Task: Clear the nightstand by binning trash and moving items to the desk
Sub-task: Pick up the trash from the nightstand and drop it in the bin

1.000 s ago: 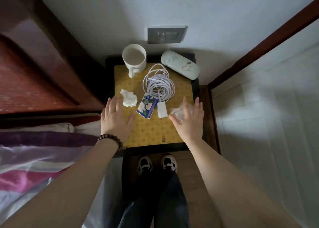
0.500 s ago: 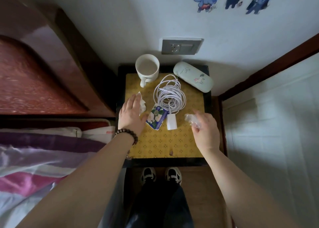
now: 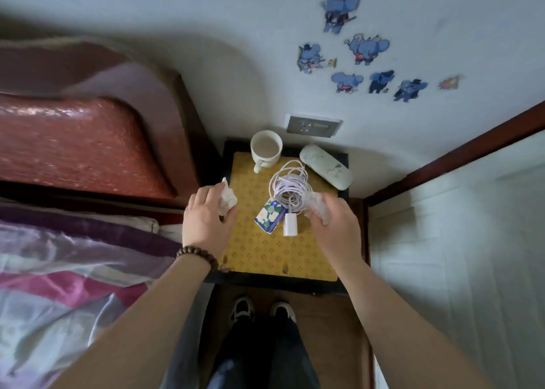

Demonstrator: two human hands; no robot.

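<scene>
Now — left hand (image 3: 206, 220) grips crumpled tissue (image 3: 227, 196) | right hand (image 3: 336, 226) grips clear wrapper (image 3: 317, 206) — above nightstand (image 3: 265, 253)

My left hand (image 3: 206, 220) and right hand (image 3: 336, 226) reach forward at mid-frame, bare forearms extended, fingers of each curled in a closed grip.

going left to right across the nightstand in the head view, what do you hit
left hand gripping the crumpled tissue → tissue pack → white charger plug → right hand holding the clear plastic wrapper. The mug, cable coil and glasses case sit further back and overlap these in the order, so they are left out.
</scene>
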